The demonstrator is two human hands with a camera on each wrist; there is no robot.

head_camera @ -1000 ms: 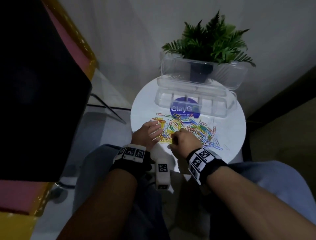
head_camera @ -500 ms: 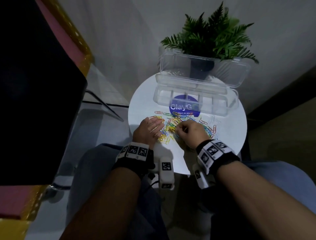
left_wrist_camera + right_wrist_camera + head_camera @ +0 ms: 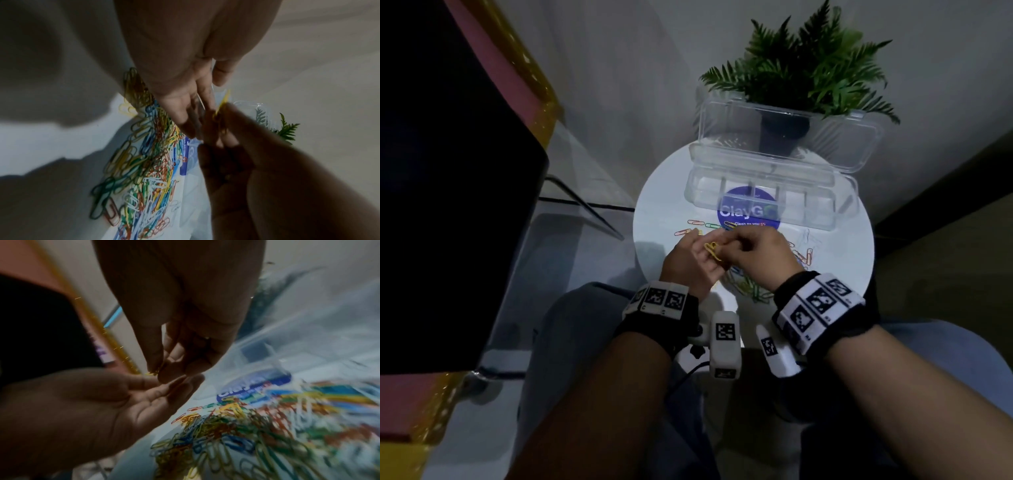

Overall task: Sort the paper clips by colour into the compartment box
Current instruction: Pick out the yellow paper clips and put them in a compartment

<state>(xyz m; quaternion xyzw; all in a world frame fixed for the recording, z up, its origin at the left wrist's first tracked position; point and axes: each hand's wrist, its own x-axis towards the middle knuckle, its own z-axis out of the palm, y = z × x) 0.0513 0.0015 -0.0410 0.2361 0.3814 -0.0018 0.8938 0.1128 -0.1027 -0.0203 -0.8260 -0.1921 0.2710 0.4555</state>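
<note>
Gathering yellow clips into the palm, over the pile

The left hand (image 3: 690, 260) lies palm up with its fingers straight and relaxed, a few yellow clips (image 3: 713, 253) resting on it; the right hand (image 3: 755, 255) pinches another yellow clip (image 3: 152, 373) between thumb and fingertip, right at the left hand's fingertips. To do this well, I judge the pinch should let go low over the cupped palm so nothing bounces off, and the palm should stay level. The mixed pile of clips (image 3: 144, 162) lies on the round table (image 3: 852, 260) directly under both hands. The clear box (image 3: 822, 209) stands open just beyond the pile, its compartments seemingly unfilled, though the dim light leaves that unsure.
</note>
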